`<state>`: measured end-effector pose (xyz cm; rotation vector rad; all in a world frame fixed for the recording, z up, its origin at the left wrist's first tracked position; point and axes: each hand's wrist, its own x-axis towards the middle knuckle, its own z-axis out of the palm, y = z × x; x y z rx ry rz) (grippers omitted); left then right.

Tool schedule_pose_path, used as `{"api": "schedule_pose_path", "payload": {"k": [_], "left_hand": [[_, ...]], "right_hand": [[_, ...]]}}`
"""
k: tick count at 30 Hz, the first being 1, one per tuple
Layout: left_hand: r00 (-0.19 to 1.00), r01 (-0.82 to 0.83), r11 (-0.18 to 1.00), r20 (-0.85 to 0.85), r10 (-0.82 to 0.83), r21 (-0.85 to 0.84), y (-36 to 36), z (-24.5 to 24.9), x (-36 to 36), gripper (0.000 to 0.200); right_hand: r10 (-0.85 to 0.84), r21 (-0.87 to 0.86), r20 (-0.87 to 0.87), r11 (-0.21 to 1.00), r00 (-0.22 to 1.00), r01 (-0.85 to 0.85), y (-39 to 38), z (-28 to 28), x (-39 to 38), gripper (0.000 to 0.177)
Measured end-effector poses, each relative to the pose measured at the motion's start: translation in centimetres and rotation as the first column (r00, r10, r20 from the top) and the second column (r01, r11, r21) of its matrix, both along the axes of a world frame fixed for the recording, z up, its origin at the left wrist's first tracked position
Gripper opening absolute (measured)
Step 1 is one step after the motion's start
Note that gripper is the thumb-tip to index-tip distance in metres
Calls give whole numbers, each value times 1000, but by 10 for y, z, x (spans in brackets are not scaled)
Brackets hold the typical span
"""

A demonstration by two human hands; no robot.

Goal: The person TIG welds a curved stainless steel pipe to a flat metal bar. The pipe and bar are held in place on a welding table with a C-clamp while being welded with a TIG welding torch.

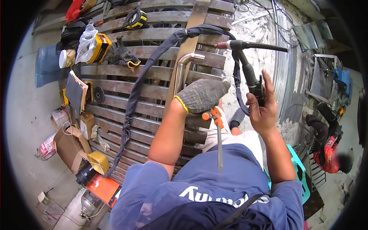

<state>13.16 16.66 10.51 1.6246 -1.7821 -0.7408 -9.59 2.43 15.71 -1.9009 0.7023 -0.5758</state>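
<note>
1 blue shirt (226,180), bottom centre | 1 gloved left hand (203,96), centre, by 1 bent pipe (180,73); finger closure cannot be told | 1 bare right hand (264,111), right of centre, gripping 1 torch (249,73), index raised, thumb apart, other fingers hidden | 1 tape measure (135,19), upper left | 1 disc (99,94), left | 1 co-worker (329,147), lower right

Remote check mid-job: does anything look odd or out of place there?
Yes, the hands don't match: the left hand is gloved, while the right hand, holding the torch, is bare. A loose glove lies crumpled on the slatted bench.
</note>
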Motion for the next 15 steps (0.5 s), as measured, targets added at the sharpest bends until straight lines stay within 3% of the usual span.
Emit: {"api": "schedule_pose_path", "payload": {"k": [4,5,8,9,12,15], "left_hand": [[982,-133,990,-141,127,-40,13,11,-6,41],[864,-230,960,-422,276,157,13,23,-13,39],[444,-241,927,-817,367,286,18,29,-29,43],[82,-107,884,-882,464,455,15,25,-34,45],[487,-239,966,-848,211,103,10,18,-36,42],[524,-214,964,-814,251,160,15,20,-32,47]], "right_hand": [[39,-209,22,977,999,-34,7,1,-1,75],[52,-294,59,955,997,-33,8,-8,3,74],[85,-416,76,908,993,-46,15,-15,9,70],[95,-411,52,909,994,-66,18,-22,7,70],[91,-411,30,909,995,-71,26,-35,8,67],[79,-435,25,898,997,-60,27,-43,11,66]]}}
